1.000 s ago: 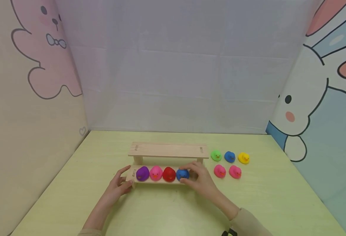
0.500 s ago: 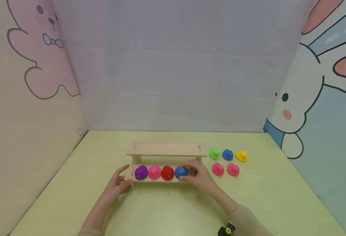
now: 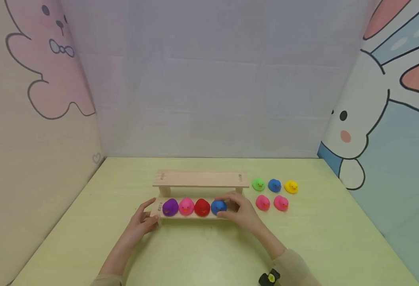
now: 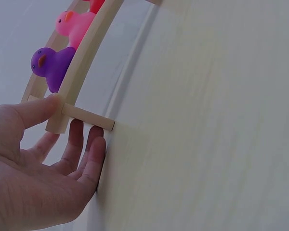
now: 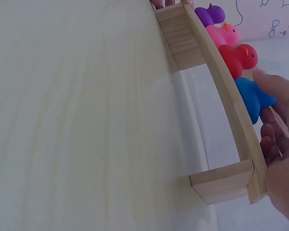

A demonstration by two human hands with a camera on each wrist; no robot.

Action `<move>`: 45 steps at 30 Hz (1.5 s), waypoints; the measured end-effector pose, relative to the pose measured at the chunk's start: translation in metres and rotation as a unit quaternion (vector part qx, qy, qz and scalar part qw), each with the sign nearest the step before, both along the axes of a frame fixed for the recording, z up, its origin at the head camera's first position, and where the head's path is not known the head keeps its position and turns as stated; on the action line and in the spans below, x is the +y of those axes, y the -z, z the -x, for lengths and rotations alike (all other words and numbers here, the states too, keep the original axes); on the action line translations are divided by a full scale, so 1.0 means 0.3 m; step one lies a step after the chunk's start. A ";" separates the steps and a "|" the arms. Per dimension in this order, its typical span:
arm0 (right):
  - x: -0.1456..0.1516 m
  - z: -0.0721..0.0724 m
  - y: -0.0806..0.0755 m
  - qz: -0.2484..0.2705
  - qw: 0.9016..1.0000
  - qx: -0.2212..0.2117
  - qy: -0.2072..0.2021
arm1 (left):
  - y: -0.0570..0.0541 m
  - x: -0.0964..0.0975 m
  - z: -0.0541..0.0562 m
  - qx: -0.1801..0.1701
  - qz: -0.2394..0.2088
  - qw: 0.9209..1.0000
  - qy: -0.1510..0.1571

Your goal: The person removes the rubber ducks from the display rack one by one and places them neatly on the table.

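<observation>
On a small wooden bench [image 3: 191, 218] sit a purple rubber duck [image 3: 170, 207], a pink rubber duck [image 3: 186, 207], a red rubber duck [image 3: 202, 207] and a blue rubber duck [image 3: 218, 207], side by side. My left hand [image 3: 141, 221] grips the bench's left end; the left wrist view has its thumb on the plank beside the purple duck [image 4: 52, 67] and the fingers by the leg. At the row's right end, my right hand [image 3: 243, 212] pinches the blue duck between thumb and fingers. In the right wrist view, the blue duck [image 5: 250, 96] stands close to the red one.
Behind stands a second wooden bench [image 3: 201, 179], bare on top. To the right lie a green duck [image 3: 258, 184], a blue duck [image 3: 275, 185], a yellow duck [image 3: 291, 186] and two pink ducks [image 3: 263, 203]. Cartoon-printed walls border the table [image 3: 202, 254].
The whole scene has shifted slightly left and up in the head view. Both hands keep their places on the bench and the blue duck, and the ducks stay in the same row.
</observation>
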State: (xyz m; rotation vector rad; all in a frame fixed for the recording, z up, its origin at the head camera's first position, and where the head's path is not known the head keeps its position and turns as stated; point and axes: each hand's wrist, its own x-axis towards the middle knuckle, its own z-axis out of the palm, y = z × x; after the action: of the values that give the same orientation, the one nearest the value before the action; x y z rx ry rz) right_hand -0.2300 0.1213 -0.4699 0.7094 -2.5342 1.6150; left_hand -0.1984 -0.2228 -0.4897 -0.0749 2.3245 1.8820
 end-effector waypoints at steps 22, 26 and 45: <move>0.015 -0.014 0.020 0.003 0.999 0.036 -0.008 | 0.010 0.001 -0.002 -0.001 -0.008 1.000 -0.007; 0.018 -0.015 0.012 0.007 0.999 0.045 -0.014 | 0.010 0.001 0.002 0.000 -0.009 1.000 -0.006; 0.043 -0.022 -0.046 -0.007 0.996 0.084 -0.008 | -0.002 0.004 0.002 -0.002 0.000 1.000 -0.008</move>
State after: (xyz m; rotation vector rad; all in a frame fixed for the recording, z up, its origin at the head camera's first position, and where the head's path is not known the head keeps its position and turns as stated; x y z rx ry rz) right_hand -0.2235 0.1343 -0.4561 0.8315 -2.4301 1.4740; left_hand -0.1990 -0.2216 -0.4892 -0.0961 2.3277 1.8885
